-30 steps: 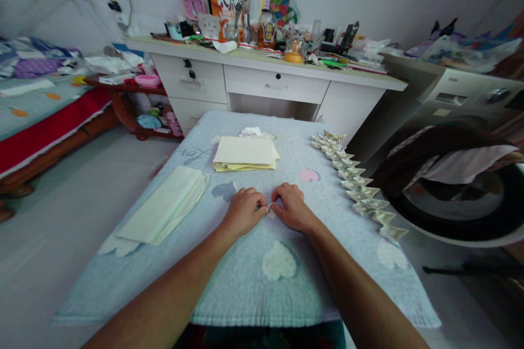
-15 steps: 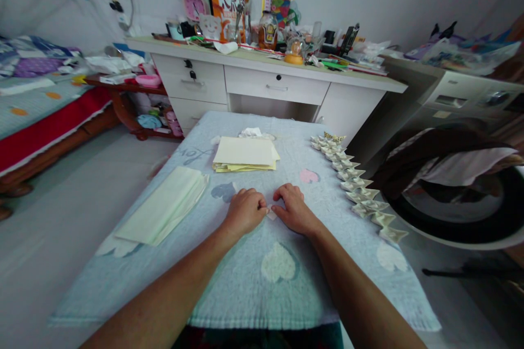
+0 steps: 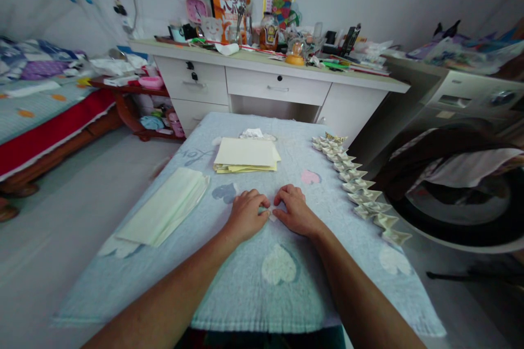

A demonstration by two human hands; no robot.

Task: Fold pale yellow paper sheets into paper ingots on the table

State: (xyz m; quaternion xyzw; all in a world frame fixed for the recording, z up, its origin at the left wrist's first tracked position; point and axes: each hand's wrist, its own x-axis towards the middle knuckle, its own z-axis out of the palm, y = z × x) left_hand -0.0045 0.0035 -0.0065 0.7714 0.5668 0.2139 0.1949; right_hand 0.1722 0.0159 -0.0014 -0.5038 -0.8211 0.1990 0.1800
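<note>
A small pale piece of folded paper (image 3: pixel 272 217) lies on the cloth at the middle of the table, between my two hands. My left hand (image 3: pixel 249 212) has its fingers curled, with the thumb tip at the paper's left side. From the other side, my right hand (image 3: pixel 297 210) presses its thumb at the paper, its fingers bent over. Much of the paper is hidden by my fingertips. Beyond my hands sits a stack of cream and yellow paper (image 3: pixel 245 151). Folded pale green sheets (image 3: pixel 164 207) lie to the left. Along the right edge runs a row of folded paper pieces (image 3: pixel 355 175).
A blue cloth (image 3: pixel 245 294) with heart patterns covers the table. Crumpled white tissue (image 3: pixel 251 133) lies behind the stack. Past the table stands a cluttered white desk (image 3: pixel 278 87). At the right is a washing machine (image 3: pixel 462 98) with its door open; a bed (image 3: pixel 49 114) is at left.
My left hand's fingers have shifted slightly, opening a small gap between forefinger and thumb at the paper. The right hand stays almost in place. The whole view has moved a little.
</note>
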